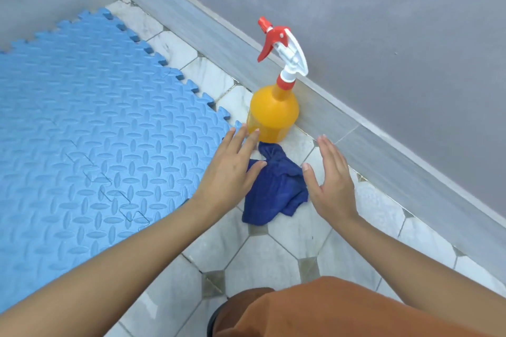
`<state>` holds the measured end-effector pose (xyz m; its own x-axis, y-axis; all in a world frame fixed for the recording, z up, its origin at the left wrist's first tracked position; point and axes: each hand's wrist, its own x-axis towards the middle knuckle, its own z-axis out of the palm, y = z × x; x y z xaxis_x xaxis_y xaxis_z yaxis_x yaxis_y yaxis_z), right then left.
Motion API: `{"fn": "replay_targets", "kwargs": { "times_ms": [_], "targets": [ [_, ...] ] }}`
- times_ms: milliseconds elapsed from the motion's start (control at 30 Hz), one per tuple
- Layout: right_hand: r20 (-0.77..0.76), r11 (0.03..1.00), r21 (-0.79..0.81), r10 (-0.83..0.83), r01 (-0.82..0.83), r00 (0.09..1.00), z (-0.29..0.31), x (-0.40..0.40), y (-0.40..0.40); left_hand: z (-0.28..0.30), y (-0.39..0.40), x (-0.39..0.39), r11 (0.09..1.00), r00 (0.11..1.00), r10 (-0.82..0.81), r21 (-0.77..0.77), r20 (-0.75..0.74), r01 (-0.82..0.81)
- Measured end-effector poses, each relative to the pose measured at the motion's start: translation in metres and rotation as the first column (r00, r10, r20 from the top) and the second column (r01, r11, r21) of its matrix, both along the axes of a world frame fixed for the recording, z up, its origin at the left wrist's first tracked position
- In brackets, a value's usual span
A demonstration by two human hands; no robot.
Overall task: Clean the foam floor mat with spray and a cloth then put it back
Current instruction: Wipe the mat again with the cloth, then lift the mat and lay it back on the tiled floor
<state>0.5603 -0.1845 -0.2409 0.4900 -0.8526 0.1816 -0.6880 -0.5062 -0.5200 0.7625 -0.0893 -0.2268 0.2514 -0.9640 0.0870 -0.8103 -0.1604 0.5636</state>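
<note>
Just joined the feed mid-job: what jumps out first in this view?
The orange spray bottle with its red and white trigger stands upright on the tiles by the wall. A crumpled blue cloth lies just in front of it, between the open left hand and right hand. The blue foam mat fills the left side.

Soft, even daylight fills this corner, with no hard shadows; only a faint dark patch sits under the cloth. The wall looks flat grey, without glare. The bottle shows a mild sheen. The wide lens bends the skirting and stretches the edges. Both hands are slightly smeared by motion, and the mat softens toward the left edge.
</note>
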Motion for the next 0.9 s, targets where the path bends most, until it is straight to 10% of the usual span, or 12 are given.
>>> {"fn": "replay_targets", "kwargs": {
  "times_ms": [267,500,667,900],
  "targets": [
    [0.098,0.899,0.078,0.423,-0.431,0.901,0.006,0.165,0.018,0.005,0.070,0.149,0.878,0.863,0.478,-0.064,0.166,-0.474],
    [-0.145,0.866,0.275,0.467,-0.418,0.872,-0.015,0.336,-0.039,-0.031,0.231,0.304,0.399,0.415,0.894,0.124,0.168,-0.909],
    [-0.271,0.892,0.341,0.396,-0.297,0.877,-0.032,0.387,-0.071,-0.060,0.314,0.337,0.014,0.087,0.984,0.409,0.159,-0.912],
    [-0.135,0.797,0.583,0.287,-0.158,0.948,-0.020,0.411,-0.089,-0.067,0.314,0.353,-0.105,-0.129,0.992,0.528,-0.008,-0.843]
  ]
}}
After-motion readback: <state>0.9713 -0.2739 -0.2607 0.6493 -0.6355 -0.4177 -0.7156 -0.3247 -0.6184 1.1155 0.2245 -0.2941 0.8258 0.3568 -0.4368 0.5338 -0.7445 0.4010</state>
